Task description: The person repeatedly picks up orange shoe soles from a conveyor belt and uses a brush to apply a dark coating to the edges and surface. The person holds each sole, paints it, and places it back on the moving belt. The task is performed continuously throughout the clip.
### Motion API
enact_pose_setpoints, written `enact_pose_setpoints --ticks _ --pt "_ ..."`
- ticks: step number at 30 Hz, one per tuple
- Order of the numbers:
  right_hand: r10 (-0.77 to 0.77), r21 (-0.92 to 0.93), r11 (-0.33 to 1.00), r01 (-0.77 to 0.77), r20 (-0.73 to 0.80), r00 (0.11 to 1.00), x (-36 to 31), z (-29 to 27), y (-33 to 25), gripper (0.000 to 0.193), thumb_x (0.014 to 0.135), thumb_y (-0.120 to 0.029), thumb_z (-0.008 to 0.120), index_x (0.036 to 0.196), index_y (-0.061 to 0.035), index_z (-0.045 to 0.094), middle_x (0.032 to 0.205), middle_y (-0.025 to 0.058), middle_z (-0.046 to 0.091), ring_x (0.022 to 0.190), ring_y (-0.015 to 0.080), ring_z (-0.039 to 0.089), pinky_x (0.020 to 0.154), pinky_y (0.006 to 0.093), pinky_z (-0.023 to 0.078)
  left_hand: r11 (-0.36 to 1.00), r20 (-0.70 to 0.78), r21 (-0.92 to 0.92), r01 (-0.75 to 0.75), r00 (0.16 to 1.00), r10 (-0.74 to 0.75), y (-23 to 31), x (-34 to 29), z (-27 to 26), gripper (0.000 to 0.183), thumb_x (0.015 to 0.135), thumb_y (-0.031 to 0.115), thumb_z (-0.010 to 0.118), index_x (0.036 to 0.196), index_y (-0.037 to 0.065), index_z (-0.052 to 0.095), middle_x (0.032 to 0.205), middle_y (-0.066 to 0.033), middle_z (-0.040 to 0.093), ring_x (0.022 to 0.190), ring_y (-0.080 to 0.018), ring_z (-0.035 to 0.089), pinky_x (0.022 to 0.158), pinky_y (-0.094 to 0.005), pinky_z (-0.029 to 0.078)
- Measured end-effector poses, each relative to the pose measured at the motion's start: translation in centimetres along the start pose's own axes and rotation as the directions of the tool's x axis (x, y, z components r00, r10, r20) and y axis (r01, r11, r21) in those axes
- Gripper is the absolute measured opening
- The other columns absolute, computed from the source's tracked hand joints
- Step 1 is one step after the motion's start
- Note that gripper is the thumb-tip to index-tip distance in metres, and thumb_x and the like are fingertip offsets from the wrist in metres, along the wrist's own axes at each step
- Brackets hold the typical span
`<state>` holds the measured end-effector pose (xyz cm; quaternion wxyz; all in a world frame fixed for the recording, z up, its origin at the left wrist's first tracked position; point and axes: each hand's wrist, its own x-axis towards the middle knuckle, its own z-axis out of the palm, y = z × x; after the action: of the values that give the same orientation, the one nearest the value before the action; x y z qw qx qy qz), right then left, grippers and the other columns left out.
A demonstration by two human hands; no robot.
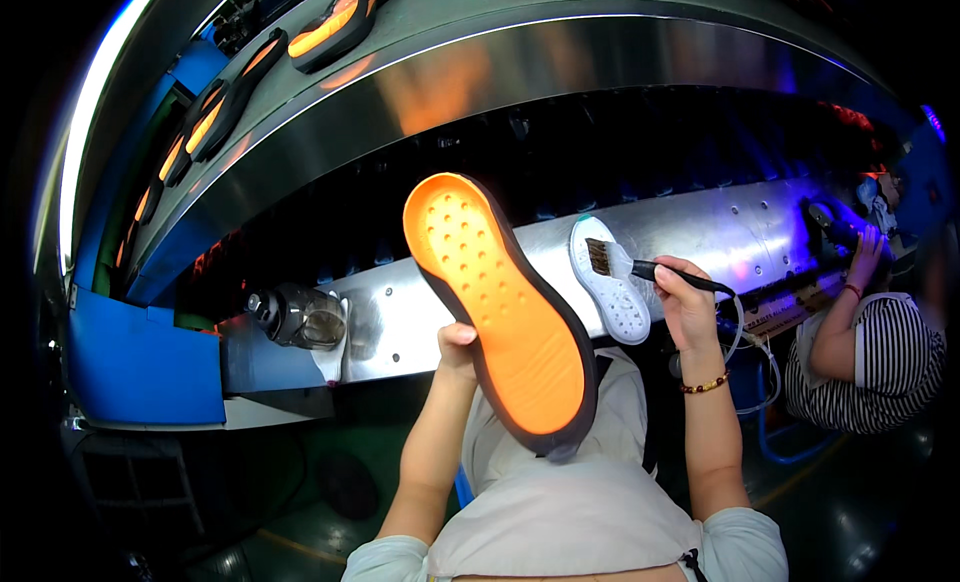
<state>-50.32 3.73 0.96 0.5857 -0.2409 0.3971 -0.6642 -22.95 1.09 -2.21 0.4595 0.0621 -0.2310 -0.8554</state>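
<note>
My left hand (pixel 458 348) grips the edge of a large shoe sole (pixel 520 332), orange inside with a dark rim and a dimpled heel. The sole is held up in front of me, heel end away, and its underside is hidden. In my right hand (pixel 686 300) is a brush (pixel 640 269) with a black handle and dark bristles, with a thin pale hose by its handle end. The bristles are over a white sole-shaped piece (pixel 622 307) dotted with small holes, lying on the metal ledge; whether they touch it I cannot tell.
A metal ledge (pixel 430 317) runs across before me, with a dark transparent jug (pixel 305 317) on its left. Beyond it, a conveyor (pixel 560 0) carries several orange-and-dark soles (pixel 340 24). At the right, a co-worker in a striped top (pixel 885 352) handles a dark shoe part.
</note>
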Motion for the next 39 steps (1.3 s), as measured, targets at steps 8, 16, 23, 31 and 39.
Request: enact_pose_setpoints --ticks 8,16,23,31,39 --pt "0.091 -0.086 0.994 -0.070 0.275 0.957 0.8 5.2 -0.3 0.019 0.072 -0.001 0.062 0.090 0.0050 0.059 0.083 0.0096 0.061 0.077 0.0123 0.058 0.074 0.0220 0.045 0.975 -0.259 0.198 -0.096 0.955 0.147 -1.3 0.2 1.2 0.083 0.061 0.044 0.067 0.126 0.007 0.032 0.120 -0.0131 0.044 0.108 -0.0313 0.047 0.093 -0.0423 0.038" --pt "0.017 -0.321 0.935 0.147 0.458 0.889 4.6 10.0 -0.6 0.016 0.072 -0.002 0.064 0.088 0.0014 0.062 0.081 0.0091 0.063 0.074 0.0123 0.060 0.069 0.0216 0.048 0.985 -0.179 0.027 -0.169 0.969 0.171 -2.9 1.5 2.9 0.080 0.077 0.070 0.012 0.128 0.011 0.031 0.120 -0.0085 0.045 0.108 -0.0205 0.046 0.091 -0.0333 0.039" --pt "-0.270 -0.518 0.440 0.733 0.702 0.659 2.2 12.3 1.4 0.014 0.066 -0.009 0.062 0.079 -0.0030 0.064 0.071 0.0104 0.059 0.065 0.0201 0.055 0.061 0.0294 0.042 0.930 -0.460 0.351 -0.112 0.844 0.275 -2.7 3.1 5.4 0.074 0.079 0.067 0.009 0.125 0.014 0.030 0.119 -0.0055 0.042 0.112 -0.0175 0.041 0.093 -0.0321 0.036" --pt "0.213 -0.570 0.566 0.596 0.799 0.562 -3.7 8.3 -0.4 0.012 0.062 -0.009 0.065 0.073 -0.0047 0.065 0.063 0.0082 0.059 0.061 0.0174 0.056 0.062 0.0270 0.042 0.949 -0.438 0.202 -0.242 0.844 0.309 0.9 0.0 1.8 0.073 0.081 0.065 0.016 0.121 0.008 0.039 0.110 -0.0085 0.052 0.098 -0.0202 0.052 0.085 -0.0311 0.042" --pt "-0.027 -0.471 0.742 0.477 0.690 0.724 1.1 12.7 -2.3 0.015 0.069 -0.004 0.064 0.083 0.0001 0.065 0.076 0.0105 0.063 0.063 0.0129 0.059 0.055 0.0205 0.046 0.946 -0.190 0.036 -0.321 0.927 0.322 -2.4 1.3 5.5 0.069 0.082 0.063 0.018 0.128 0.012 0.029 0.124 -0.0076 0.041 0.110 -0.0198 0.045 0.094 -0.0327 0.036"
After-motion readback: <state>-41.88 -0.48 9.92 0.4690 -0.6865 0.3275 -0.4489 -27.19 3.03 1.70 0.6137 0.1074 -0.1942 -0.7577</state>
